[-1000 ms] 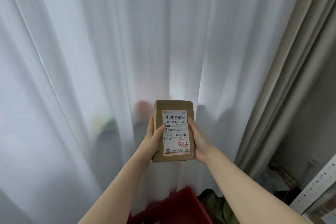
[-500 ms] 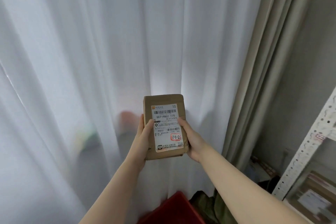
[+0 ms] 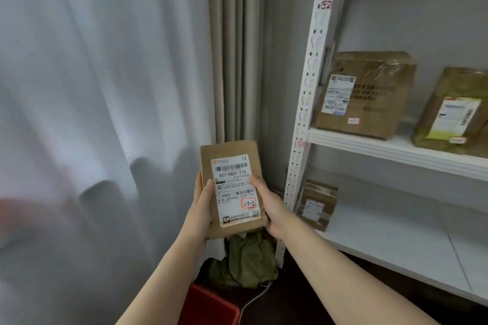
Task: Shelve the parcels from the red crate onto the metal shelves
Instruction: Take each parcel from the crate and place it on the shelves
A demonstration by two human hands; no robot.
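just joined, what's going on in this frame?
A person holds a small brown parcel upright in front of them. The left hand grips its left edge and the right hand its right edge, with the label toward the camera. The white metal shelves stand to the right, with a large box and a taped box on one level and a smaller box below. The red crate sits on the floor. The held parcel is not yet shelved.

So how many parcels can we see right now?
4. Held parcel between left hand and right hand; big parcel and yellow-labelled parcel on the upper shelf; small parcel on the lower shelf. Others may be out of frame.
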